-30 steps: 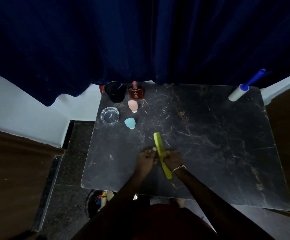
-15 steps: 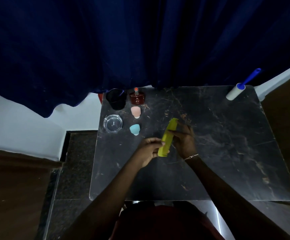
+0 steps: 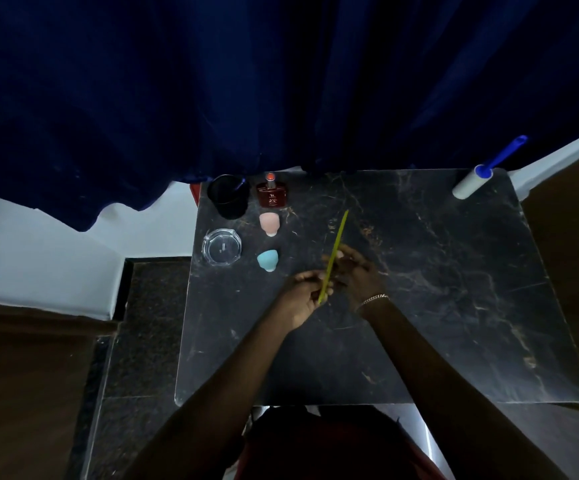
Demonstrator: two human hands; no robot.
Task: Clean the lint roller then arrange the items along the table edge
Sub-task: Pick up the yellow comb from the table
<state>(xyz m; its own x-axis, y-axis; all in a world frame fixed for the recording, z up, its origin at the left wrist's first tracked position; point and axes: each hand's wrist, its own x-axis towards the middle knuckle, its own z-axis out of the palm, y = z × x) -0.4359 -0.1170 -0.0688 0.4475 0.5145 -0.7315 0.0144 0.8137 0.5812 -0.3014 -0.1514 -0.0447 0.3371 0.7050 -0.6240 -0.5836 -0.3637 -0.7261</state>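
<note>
yellow-green comb (image 3: 335,252), long and thin, is pinched between both hands above the middle of the dark marble tabletop (image 3: 437,306), seen nearly edge-on with its far tip aimed at the back edge. the left hand (image 3: 303,294) is closed around the comb's near end; the right hand (image 3: 357,271), a bracelet (image 3: 373,299) on its wrist, has its fingers folded against the comb's middle. whether the comb touches the tabletop i cannot tell.

the lint roller (image 3: 473,181) lies at the back right corner, white roll on the tabletop and blue handle poking past the edge toward the dark blue curtain (image 3: 281,81), well apart from both hands. near the back left corner sit a black cup (image 3: 228,197), a dark red perfume bottle (image 3: 272,194), a pink sponge (image 3: 269,223), a teal sponge (image 3: 267,260) and a glass ashtray (image 3: 221,246), grouped loosely.

my guess is the step in hand is placing the comb as part of the arranging. to do it well: lay it flat, parallel to the chosen edge and just inside it so it cannot tip off. let one hand steady it while the other lets go. keep the tip clear of the teal sponge and pink sponge, which look light and would scoot if nudged. the lint roller would roll easily, so set it with the handle along the edge.
</note>
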